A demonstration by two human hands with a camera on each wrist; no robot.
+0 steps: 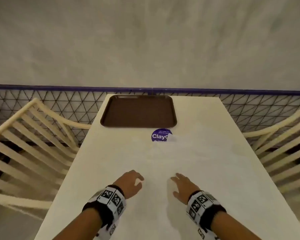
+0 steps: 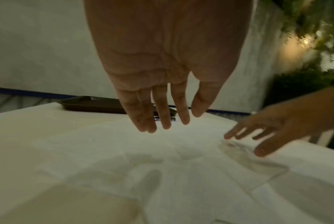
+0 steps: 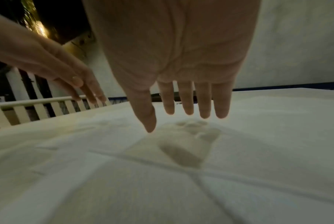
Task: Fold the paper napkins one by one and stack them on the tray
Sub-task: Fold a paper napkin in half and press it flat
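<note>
Fingers (image 2: 162, 109) of both our hands are straight and slightly spread, palms down, holding nothing; they hover just over the white sheets that lie under them, and whether the tips touch we cannot tell.

Beneath the fingers runs the pale surface (image 1: 111, 153), the largest thing in view, stretching away ahead of our fingertips. Far beyond the fingers, at the far end of it, sits the brown tray (image 1: 139, 126), bare of any napkin, so by our judgement no fold has been stacked yet. It is likely parked out there to leave the near space free for folding.

Directly under and just ahead of the fingers lie the paper napkins (image 2: 181, 174), unfolded and flat, white on white, overlapping one another with creases and edges showing in the wrist views; how many there are we cannot say. A round purple sticker (image 1: 160, 135) lies between the fingers and the tray, partly covered by a napkin corner.

Our left hand (image 1: 131, 183) and our right hand (image 1: 184, 186) are side by side, near each other but apart. We judge they are placed so to smooth or pick out one sheet, one hand to each side of it.
</note>
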